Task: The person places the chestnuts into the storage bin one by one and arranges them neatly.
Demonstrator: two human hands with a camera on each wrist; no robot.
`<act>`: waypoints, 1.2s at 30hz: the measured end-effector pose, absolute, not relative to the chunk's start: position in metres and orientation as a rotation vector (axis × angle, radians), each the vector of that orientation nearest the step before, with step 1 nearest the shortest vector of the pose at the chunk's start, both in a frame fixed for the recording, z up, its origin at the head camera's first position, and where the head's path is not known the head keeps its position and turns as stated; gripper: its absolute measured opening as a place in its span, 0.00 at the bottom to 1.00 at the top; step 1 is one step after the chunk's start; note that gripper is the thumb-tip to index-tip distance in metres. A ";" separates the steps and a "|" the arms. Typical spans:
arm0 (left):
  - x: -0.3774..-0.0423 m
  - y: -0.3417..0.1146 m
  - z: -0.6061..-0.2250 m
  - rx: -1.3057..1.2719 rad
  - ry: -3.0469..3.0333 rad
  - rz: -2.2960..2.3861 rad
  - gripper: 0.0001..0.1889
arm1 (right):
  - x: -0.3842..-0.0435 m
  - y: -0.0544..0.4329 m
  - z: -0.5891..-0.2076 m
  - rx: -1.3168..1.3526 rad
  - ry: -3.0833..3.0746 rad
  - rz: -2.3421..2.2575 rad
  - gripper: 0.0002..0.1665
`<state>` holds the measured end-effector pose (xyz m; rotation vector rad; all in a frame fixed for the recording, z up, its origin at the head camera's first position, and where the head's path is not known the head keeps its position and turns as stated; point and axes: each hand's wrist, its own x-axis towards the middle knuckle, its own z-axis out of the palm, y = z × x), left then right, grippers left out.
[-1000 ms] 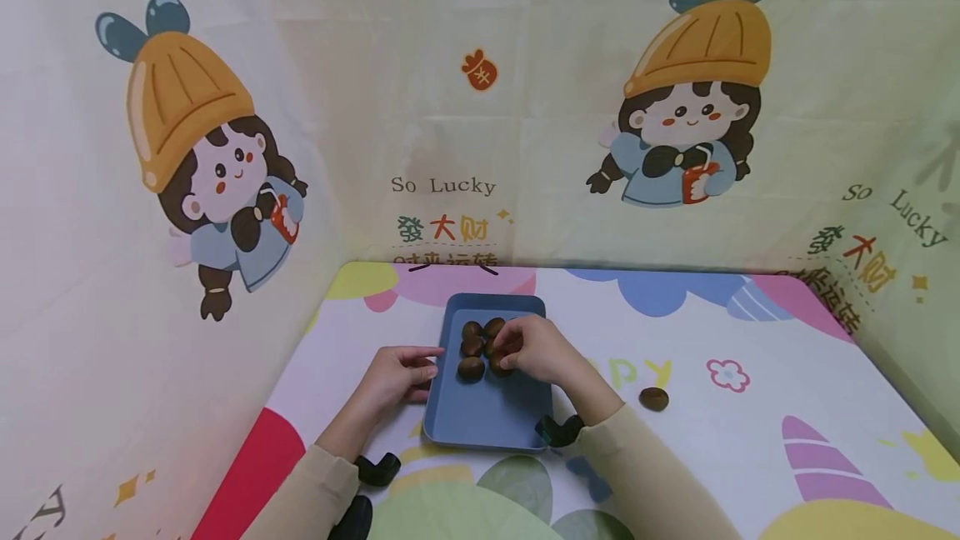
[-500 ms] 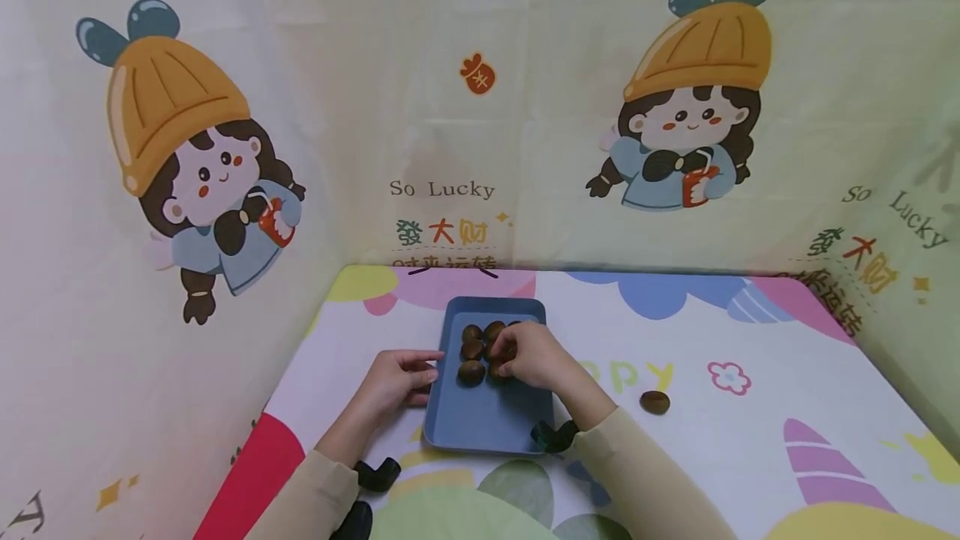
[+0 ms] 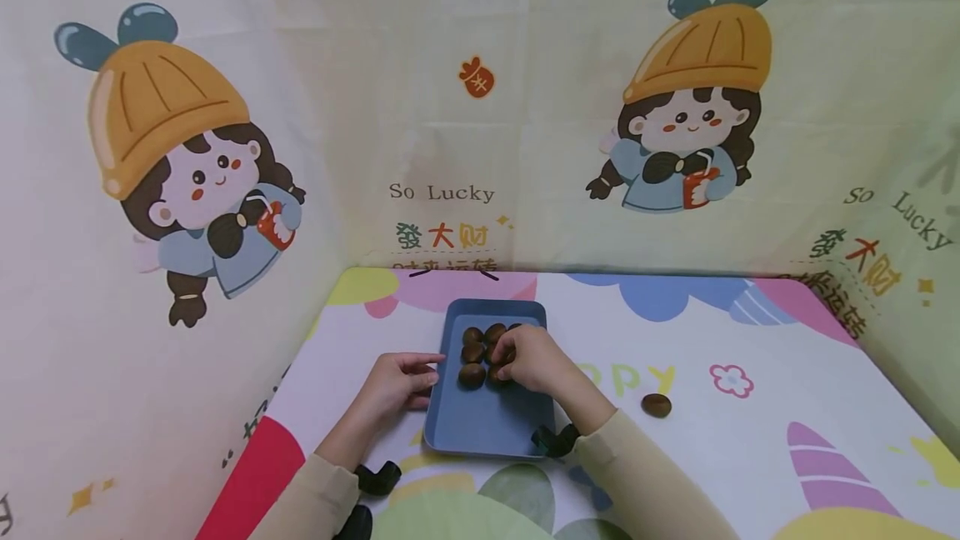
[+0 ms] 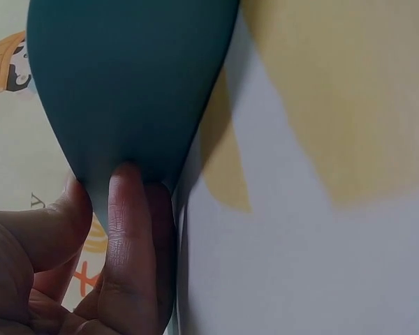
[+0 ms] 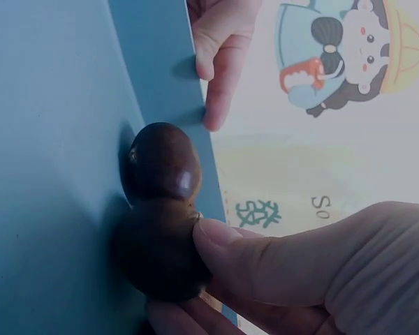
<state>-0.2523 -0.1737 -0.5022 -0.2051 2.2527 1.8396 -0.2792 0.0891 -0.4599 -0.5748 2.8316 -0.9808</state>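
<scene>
A blue-grey tray (image 3: 491, 432) holds several glossy brown chestnuts (image 3: 472, 376) grouped in its far half. My right hand (image 3: 531, 361) reaches in from the right, hiding part of the group. In the right wrist view, its thumb and fingers pinch a dark chestnut (image 5: 160, 251), which touches another chestnut (image 5: 166, 160) beside it. My left hand (image 3: 393, 382) is at the tray's left side. In the left wrist view, its extended fingers (image 4: 129, 230) touch the outer wall of the tray (image 4: 126, 84).
One loose chestnut (image 3: 656, 405) lies on the patterned tablecloth (image 3: 697, 457) to the right of the tray. A printed cloth wall (image 3: 555, 148) rises behind the table and along both sides. Dark wrist mounts (image 3: 378, 477) sit by each cuff.
My right hand has shifted slightly nearer over the chestnuts, baring one at the far right. The left hand stays at the tray's side. The head view has tilted a little.
</scene>
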 end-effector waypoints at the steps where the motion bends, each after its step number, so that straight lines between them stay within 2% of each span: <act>1: -0.252 -0.174 -0.502 -0.204 2.253 1.839 0.17 | -0.279 0.089 -0.459 -0.576 2.830 -0.981 0.09; 28: -0.255 -0.172 -0.503 -0.198 2.241 1.854 0.17 | -0.278 0.098 -0.453 -0.520 2.846 -0.987 0.10; 36: -0.254 -0.173 -0.503 -0.206 2.240 1.853 0.17 | -0.278 0.116 -0.448 -0.465 2.713 -1.143 0.06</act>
